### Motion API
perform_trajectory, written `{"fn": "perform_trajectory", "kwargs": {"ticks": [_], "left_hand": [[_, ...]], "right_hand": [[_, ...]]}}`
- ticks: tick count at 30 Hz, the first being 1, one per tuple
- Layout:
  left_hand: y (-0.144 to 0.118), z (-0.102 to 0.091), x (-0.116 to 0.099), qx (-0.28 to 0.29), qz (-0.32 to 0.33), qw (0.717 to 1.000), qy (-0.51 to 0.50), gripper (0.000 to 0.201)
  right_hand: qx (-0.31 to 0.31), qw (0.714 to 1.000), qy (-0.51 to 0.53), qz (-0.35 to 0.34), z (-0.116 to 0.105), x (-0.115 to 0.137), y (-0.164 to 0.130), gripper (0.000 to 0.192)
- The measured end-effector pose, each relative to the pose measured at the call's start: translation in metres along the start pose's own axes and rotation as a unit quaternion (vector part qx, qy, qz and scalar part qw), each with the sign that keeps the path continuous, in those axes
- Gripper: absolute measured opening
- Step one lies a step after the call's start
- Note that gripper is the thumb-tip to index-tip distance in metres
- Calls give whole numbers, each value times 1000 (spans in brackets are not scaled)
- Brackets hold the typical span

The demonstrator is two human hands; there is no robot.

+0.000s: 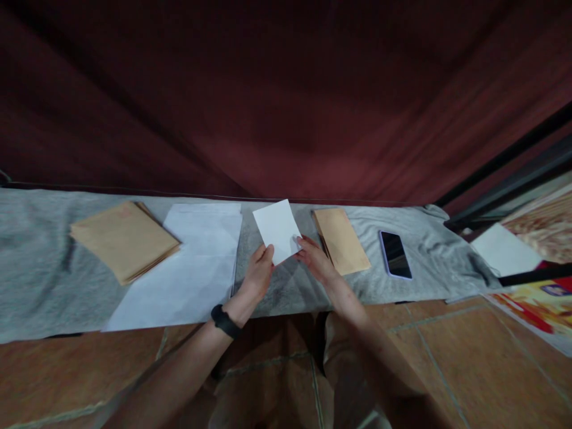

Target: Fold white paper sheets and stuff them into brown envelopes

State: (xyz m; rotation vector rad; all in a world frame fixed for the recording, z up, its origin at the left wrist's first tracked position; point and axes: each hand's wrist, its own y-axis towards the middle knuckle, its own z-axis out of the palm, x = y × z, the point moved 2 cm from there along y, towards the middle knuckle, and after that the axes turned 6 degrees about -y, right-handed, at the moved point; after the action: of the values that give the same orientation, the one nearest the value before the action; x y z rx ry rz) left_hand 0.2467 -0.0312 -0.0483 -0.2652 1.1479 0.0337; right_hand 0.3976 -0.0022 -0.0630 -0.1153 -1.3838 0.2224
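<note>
No legible txt, nos. or brand names anywhere. Red + yellow printed sheet (531, 310), just past the surface's (429, 238) R end, has a dk blue badge (556, 290) w/ a pale mark, too sm. + blurred to read. Nothing readable on white card (277, 226) nr the surface's back edge, nor on dk phone (395, 255) twds its R end.

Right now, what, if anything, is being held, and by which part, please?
White paper: left hand near its lower-left corner, right hand near its lower-right.
</note>
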Motion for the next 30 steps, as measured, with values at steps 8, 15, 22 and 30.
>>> {"fn": "perform_trajectory", "kwargs": {"ticks": [8,15,22,30], "left_hand": [[7,-11,-21,-6,-25,1000,-4,41],[35,-40,-29,-48,28,988,144,45],[37,-45,-14,50,16,905,421,18],[36,-48,-13,54,15,865,498,11]], "right_hand": [[-26,997,-69,-13,-17,7,10,24],[56,978,-200,-20,-31,4,15,21],[-51,910,-398,-101,-35,-2,21,32],[-130,758,-608,-196,-11,2,-1,45]]}}
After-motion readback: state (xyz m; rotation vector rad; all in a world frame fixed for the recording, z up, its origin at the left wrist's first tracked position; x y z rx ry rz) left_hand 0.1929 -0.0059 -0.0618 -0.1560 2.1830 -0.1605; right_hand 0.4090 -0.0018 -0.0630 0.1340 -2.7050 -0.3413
